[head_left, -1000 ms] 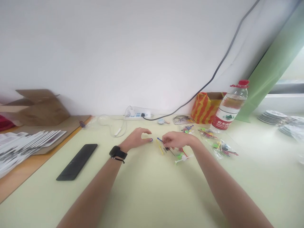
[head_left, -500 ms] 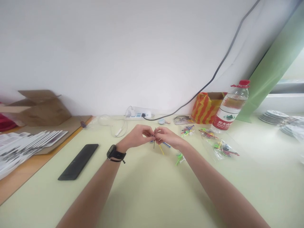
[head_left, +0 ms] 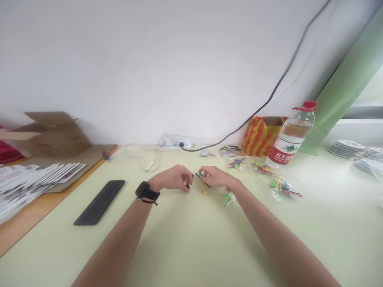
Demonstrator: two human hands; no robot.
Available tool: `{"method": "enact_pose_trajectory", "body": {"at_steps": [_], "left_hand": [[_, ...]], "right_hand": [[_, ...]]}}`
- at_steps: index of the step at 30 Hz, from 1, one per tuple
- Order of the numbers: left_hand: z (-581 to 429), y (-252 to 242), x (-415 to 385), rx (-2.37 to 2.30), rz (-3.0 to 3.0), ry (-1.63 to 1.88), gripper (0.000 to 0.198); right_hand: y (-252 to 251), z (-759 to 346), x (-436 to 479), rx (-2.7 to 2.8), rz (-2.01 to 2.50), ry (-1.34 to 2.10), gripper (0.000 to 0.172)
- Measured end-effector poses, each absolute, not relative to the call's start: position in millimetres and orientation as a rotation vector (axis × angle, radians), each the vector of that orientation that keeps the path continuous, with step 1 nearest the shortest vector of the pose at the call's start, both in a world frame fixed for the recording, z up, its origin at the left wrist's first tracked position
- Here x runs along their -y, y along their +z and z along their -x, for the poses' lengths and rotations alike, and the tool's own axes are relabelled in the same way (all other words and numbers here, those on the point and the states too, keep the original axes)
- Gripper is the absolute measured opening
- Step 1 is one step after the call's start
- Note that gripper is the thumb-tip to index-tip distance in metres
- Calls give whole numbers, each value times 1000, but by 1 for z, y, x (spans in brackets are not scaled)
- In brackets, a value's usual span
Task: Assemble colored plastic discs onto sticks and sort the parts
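Observation:
My left hand [head_left: 173, 178] is closed in a pinch, with a small black piece [head_left: 188, 186] at its thumb and fingertips. To its right, my right hand [head_left: 216, 176] has its fingers curled about a thin black stick [head_left: 198, 175], which slants low over the table; the fingers partly hide it. A yellow stick [head_left: 204, 189] lies just below those fingertips. Bits of blue [head_left: 193, 175] show between the hands, mostly covered. Green and white plastic pieces [head_left: 229, 199] lie close to my right wrist.
Bags of colourful plastic pieces [head_left: 283, 187], a large water bottle [head_left: 291, 135] and a striped bag [head_left: 259, 137] stand or lie at right. A power strip [head_left: 175, 144] sits by the wall. At left are a black flat object [head_left: 100, 202], stacked cards [head_left: 38, 187] and a cardboard box [head_left: 56, 135].
My hands have moved apart. The black stick, upright between both hands before, now slants at my right hand. A small black piece shows at my left fingertips.

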State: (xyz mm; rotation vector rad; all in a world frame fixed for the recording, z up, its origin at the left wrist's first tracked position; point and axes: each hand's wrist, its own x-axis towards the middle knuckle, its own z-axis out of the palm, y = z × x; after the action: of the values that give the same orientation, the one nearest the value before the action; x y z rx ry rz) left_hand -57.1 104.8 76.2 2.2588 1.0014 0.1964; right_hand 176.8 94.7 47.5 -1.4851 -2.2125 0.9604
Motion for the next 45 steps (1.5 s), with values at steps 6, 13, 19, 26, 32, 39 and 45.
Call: {"method": "enact_pose_trajectory", "body": {"at_steps": [6, 13, 19, 26, 32, 39, 45], "left_hand": [[76, 70, -118, -1144, -2338, 100, 17], [92, 62, -127, -1207, -2373, 289, 46], [97, 53, -133, -1237, -2330, 300, 41], [74, 49, -123, -1148, -2451, 321, 47], [75, 50, -123, -1199, -2522, 304, 41], [56, 76, -109, -1086, -2414, 656, 42], [31, 91, -92, -880, -2374, 801, 20]], "right_hand": [[75, -227, -96, 2389, 1648, 881, 12], [80, -252, -94, 2487, 1986, 1055, 23], [74, -248, -99, 2404, 1929, 1019, 16], [71, -241, -102, 2231, 1730, 1020, 22], [61, -217, -103, 1891, 1429, 1172, 37], [56, -185, -99, 1624, 1029, 1463, 16], [59, -165, -91, 1497, 959, 1518, 14]]}}
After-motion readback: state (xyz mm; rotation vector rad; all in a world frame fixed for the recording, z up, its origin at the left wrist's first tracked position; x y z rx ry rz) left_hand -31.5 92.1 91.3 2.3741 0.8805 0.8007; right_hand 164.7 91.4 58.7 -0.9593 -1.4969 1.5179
